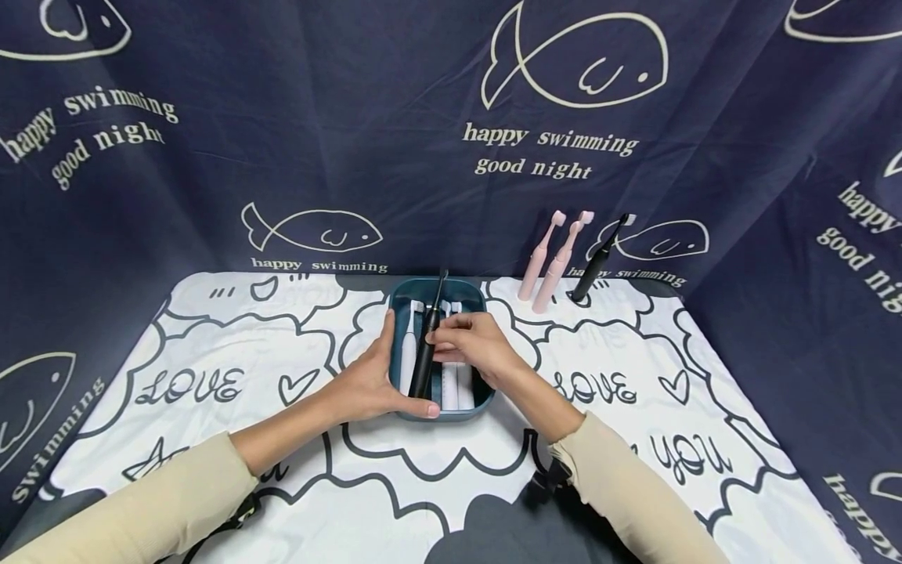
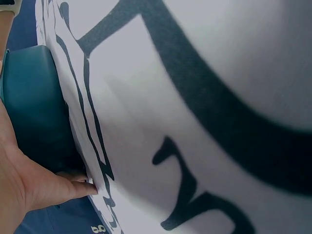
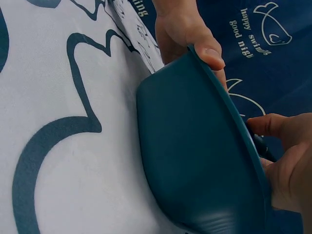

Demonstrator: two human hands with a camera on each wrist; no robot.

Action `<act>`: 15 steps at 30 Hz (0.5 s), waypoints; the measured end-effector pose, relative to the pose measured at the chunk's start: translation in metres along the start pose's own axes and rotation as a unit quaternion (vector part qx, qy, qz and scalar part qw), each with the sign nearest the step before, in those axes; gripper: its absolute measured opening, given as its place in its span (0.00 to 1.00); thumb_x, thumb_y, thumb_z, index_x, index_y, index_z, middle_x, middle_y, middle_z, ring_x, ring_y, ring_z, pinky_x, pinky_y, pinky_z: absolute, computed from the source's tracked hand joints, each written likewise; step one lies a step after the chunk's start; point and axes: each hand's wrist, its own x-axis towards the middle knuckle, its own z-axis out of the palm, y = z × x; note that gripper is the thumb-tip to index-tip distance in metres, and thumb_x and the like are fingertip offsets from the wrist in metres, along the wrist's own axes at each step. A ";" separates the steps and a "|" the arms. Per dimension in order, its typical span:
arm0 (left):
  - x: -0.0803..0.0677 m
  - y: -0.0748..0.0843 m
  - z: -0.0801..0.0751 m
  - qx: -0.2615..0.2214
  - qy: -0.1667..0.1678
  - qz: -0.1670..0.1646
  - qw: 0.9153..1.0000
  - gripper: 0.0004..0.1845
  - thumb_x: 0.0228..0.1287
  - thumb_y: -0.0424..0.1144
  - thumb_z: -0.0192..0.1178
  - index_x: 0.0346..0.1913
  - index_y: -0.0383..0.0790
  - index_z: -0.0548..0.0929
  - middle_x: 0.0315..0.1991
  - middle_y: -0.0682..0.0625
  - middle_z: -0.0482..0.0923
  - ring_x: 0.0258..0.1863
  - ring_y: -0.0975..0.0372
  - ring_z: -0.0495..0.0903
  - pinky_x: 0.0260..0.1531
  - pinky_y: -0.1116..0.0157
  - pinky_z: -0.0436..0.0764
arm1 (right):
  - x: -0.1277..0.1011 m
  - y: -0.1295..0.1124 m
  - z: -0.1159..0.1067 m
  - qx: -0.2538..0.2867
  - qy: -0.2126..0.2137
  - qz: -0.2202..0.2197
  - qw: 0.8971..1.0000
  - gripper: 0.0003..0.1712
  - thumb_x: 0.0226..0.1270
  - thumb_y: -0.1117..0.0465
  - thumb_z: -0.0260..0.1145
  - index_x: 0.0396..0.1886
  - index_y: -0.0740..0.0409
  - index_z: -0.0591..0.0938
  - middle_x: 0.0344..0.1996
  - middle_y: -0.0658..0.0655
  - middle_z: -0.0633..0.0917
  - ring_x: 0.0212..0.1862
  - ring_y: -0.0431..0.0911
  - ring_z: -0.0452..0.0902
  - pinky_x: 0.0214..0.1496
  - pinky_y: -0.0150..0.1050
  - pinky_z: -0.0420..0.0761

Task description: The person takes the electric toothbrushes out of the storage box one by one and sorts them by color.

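Observation:
In the head view my left hand (image 1: 369, 384) grips the left side of a teal plastic bin (image 1: 488, 404), its thumb lying over the near rim. My right hand (image 1: 474, 343) pinches a black electric toothbrush (image 1: 423, 364) between thumb and fingers. That brush leans inside the bin, head pointing to the far side. White electric toothbrushes lie in the bin too, one (image 1: 409, 352) left of the black brush and others (image 1: 461, 389) to the right, partly covered by my right hand. The right wrist view shows the bin's outer wall (image 3: 190, 136) from the near side.
Two pink electric toothbrushes (image 1: 538, 262) and another black one (image 1: 597, 262) stand upright at the back right of the table. A white cloth (image 1: 232, 345) with black drawings covers the table. Dark blue curtains (image 1: 423, 157) with fish prints surround the back and sides.

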 end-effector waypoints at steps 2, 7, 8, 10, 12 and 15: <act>0.000 0.000 0.000 0.004 0.001 0.000 1.000 0.96 0.43 0.72 0.89 0.91 0.53 0.19 0.94 0.34 0.44 0.90 0.42 0.60 0.85 0.38 0.67 | -0.001 -0.001 -0.003 0.007 0.000 -0.011 1.000 0.12 0.75 0.70 0.72 0.53 0.73 0.87 0.49 0.62 0.91 0.42 0.45 0.94 0.55 0.44 0.95; 0.001 0.000 0.000 0.012 0.003 -0.005 1.000 0.95 0.44 0.71 0.89 0.92 0.53 0.20 0.94 0.34 0.44 0.90 0.41 0.59 0.85 0.38 0.68 | -0.007 -0.003 -0.013 0.011 0.005 -0.036 0.999 0.18 0.76 0.69 0.73 0.59 0.76 0.85 0.51 0.62 0.91 0.43 0.44 0.94 0.57 0.46 0.94; 0.000 0.000 0.000 0.013 0.003 -0.004 1.000 0.95 0.44 0.71 0.89 0.92 0.53 0.20 0.94 0.34 0.44 0.90 0.40 0.59 0.85 0.37 0.68 | -0.008 -0.003 -0.016 0.009 0.007 -0.038 0.999 0.18 0.76 0.69 0.73 0.60 0.76 0.85 0.51 0.62 0.91 0.43 0.44 0.94 0.57 0.45 0.94; 0.000 0.001 0.000 0.015 0.002 -0.006 1.000 0.94 0.44 0.71 0.89 0.92 0.53 0.20 0.94 0.34 0.44 0.90 0.40 0.58 0.84 0.37 0.68 | -0.011 -0.004 -0.020 0.012 0.011 -0.040 0.999 0.19 0.77 0.69 0.73 0.62 0.75 0.84 0.51 0.60 0.91 0.44 0.43 0.94 0.56 0.43 0.95; 0.000 0.001 0.000 0.014 0.003 -0.006 1.000 0.95 0.44 0.72 0.89 0.92 0.53 0.20 0.94 0.34 0.45 0.90 0.40 0.58 0.84 0.36 0.67 | -0.014 -0.005 -0.025 0.018 0.016 -0.044 0.999 0.19 0.77 0.69 0.73 0.62 0.75 0.84 0.49 0.58 0.91 0.43 0.42 0.93 0.55 0.42 0.95; 0.001 0.001 0.001 0.012 0.005 -0.006 1.000 0.95 0.43 0.72 0.89 0.92 0.53 0.20 0.94 0.35 0.45 0.91 0.40 0.58 0.85 0.36 0.66 | -0.017 -0.006 -0.031 0.036 0.021 -0.053 0.998 0.20 0.78 0.70 0.71 0.63 0.76 0.83 0.47 0.55 0.91 0.43 0.42 0.93 0.55 0.41 0.94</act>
